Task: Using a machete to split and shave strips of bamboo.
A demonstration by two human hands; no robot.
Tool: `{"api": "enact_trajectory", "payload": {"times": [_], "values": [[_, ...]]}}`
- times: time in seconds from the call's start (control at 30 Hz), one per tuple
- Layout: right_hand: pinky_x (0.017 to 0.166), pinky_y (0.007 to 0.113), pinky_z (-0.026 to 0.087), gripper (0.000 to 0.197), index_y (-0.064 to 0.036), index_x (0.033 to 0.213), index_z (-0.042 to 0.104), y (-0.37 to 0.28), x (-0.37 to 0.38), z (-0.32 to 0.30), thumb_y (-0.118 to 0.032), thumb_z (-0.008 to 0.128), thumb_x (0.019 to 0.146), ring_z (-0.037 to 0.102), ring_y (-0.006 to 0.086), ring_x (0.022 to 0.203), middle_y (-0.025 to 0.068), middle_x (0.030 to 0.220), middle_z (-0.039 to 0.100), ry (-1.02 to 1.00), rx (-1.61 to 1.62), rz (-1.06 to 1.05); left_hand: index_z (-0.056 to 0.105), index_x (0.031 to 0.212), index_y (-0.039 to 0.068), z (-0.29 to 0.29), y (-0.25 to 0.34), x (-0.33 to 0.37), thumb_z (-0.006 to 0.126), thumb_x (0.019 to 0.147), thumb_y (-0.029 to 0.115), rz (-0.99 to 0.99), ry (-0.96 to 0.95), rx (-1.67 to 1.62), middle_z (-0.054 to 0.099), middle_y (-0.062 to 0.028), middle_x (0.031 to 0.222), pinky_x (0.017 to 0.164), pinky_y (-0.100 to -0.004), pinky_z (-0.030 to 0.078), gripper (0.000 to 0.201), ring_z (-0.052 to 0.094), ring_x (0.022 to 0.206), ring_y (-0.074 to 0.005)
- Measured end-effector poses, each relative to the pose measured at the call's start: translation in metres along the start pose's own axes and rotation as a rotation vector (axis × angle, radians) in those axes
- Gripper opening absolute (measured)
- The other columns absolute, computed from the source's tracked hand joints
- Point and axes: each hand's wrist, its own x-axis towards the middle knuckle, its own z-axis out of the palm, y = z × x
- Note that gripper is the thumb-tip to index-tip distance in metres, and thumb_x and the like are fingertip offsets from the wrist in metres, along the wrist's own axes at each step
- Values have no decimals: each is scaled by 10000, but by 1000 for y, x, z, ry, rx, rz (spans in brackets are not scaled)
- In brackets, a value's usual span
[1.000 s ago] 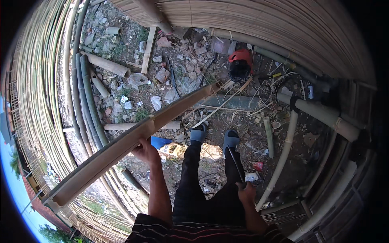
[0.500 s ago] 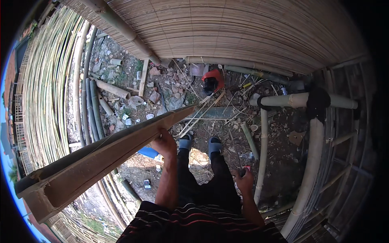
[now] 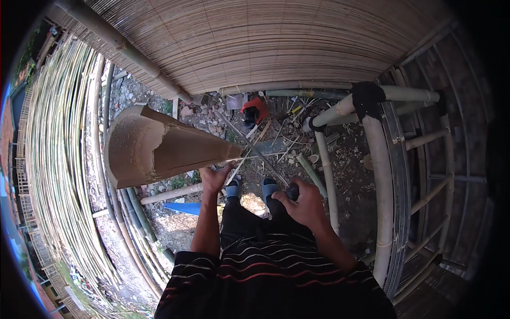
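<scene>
Holding split bamboo (image 3: 186,148) by its near edge, above partly hidden left fingers (image 3: 227,169); wrapping right fingers (image 3: 305,186) around a dark handle (image 3: 292,192).

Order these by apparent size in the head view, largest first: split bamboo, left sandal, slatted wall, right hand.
1. Slatted wall
2. Split bamboo, perhaps enlarged by nearness
3. Right hand
4. Left sandal

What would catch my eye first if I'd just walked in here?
Probably the big split bamboo left of centre, its hollow side showing, with the left hand at its lower edge. Next, the long dark blade in the right hand, slanting across the middle. Beyond them, a red-and-black object lies near the slatted wall.
</scene>
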Motion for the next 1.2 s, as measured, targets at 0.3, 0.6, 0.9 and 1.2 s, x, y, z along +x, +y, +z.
{"api": "enact_trajectory", "payload": {"times": [0.3,0.6,0.9,1.2], "values": [[539,329,435,436,33,874,621,-9,-22,-32,-349,818,804,532,136,570,77,610,566,-100,181,3,571,1269,41,5,21,41,948,600,273,131,-595,-70,624,-158,1235,957,-422,478,802,597,1127,-322],[436,250,394,435,-26,856,523,24,-40,-47,-389,762,869,483,76,470,-2,606,507,-86,510,121,460,1316,77,52,31,27,956,462,255,500,-684,-54,573,-155,1158,929,-453,486,1003,566,1109,-396],[431,264,400,200,-29,885,519,16,-63,-33,-125,689,923,459,92,465,13,629,499,245,811,342,473,1337,95,96,45,-7,953,451,285,457,-651,-74,563,-176,1244,957,-464,480,1025,549,1161,-411],[418,251,374,253,-10,940,554,-4,-110,-36,-161,752,894,465,81,448,8,601,526,505,603,351,517,1257,33,25,74,87,927,528,353,281,-684,-15,681,-215,1071,889,-448,528,896,652,1014,-409]]}}
